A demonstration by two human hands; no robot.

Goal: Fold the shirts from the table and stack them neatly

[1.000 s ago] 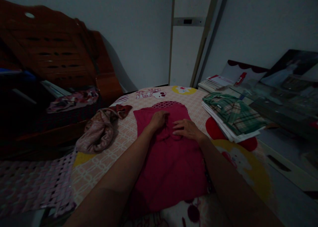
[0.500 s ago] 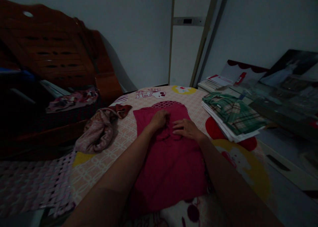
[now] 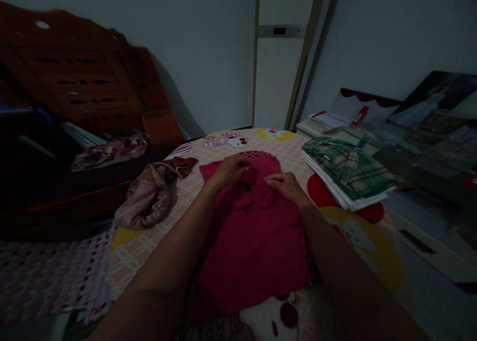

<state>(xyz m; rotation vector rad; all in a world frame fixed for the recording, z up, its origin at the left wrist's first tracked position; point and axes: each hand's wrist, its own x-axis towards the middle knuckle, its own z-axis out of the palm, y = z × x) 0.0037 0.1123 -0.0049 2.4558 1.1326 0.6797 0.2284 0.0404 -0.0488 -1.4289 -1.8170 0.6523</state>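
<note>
A dark pink garment (image 3: 253, 251) lies spread over the patterned cloth, rumpled and bunched near its far end. My left hand (image 3: 231, 171) is at the far left of the garment, its fingers curled and pinching the fabric. On the far right part, my right hand (image 3: 286, 186) has thumb and fingers closed on a bunched fold. The fold rises between both hands. Dim light hides the exact fingertip contact.
The patterned cloth (image 3: 164, 234) covers a rounded surface. A crumpled brownish garment (image 3: 143, 199) lies at left, and a folded green plaid shirt (image 3: 348, 167) on white cloth at right. Beyond stand a wooden chair (image 3: 82, 82) and a cluttered glass-topped unit (image 3: 406, 154).
My left hand has moved slightly left and away from me, my right hand a little right. The fabric between them is more lifted and gathered.
</note>
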